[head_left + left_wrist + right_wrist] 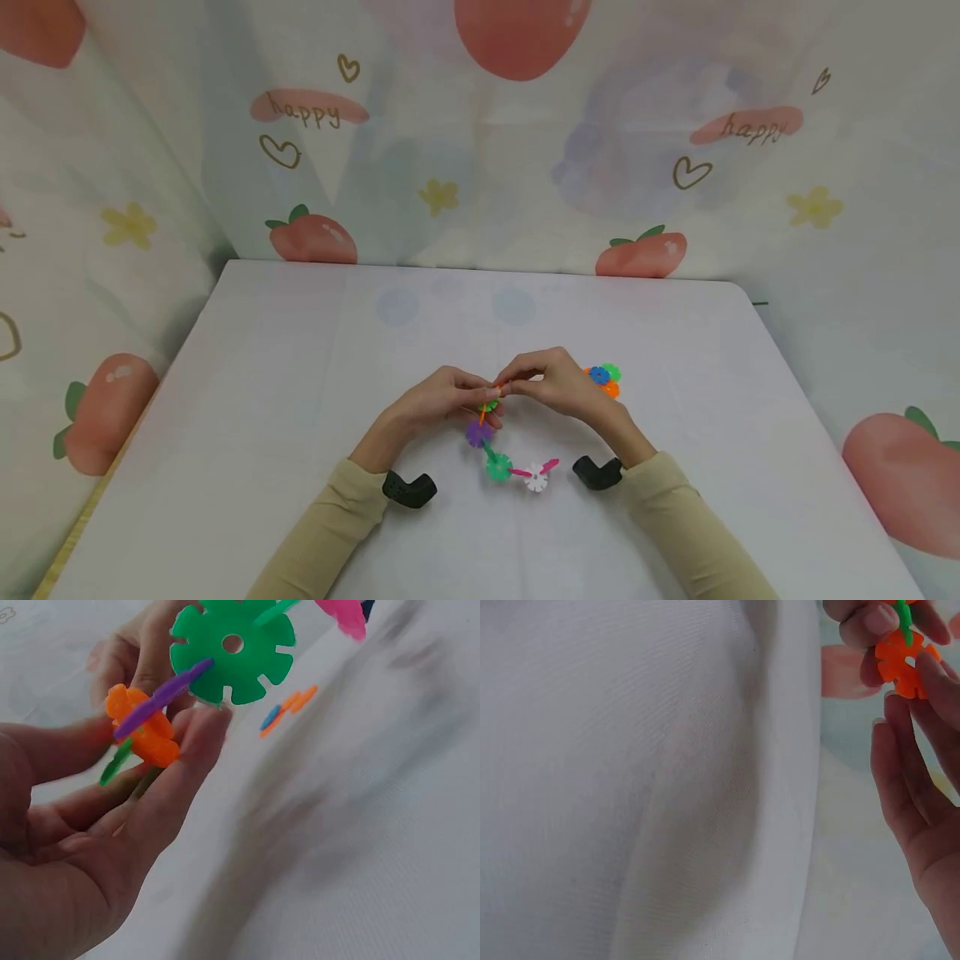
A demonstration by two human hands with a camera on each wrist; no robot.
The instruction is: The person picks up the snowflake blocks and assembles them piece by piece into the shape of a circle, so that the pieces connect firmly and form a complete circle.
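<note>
A chain of notched plastic snowflake discs hangs in a curve between my forearms in the head view. My left hand (442,396) pinches the chain near its upper end, around the orange and green discs. The purple disc (478,434), teal-green disc (498,467) and white disc (536,477) hang below, with a pink disc (551,465) seen edge-on at the free end. My right hand (553,382) pinches an orange disc (901,664) between thumb and fingers, right beside the left fingertips. In the left wrist view, a green disc (232,649) dangles close to the fingertips.
A small cluster of loose discs, with a blue disc (599,375) on top, lies on the white table (300,333) behind my right wrist. Black curved devices (410,490) sit at both cuffs. Patterned cloth (495,167) rises along the back and sides.
</note>
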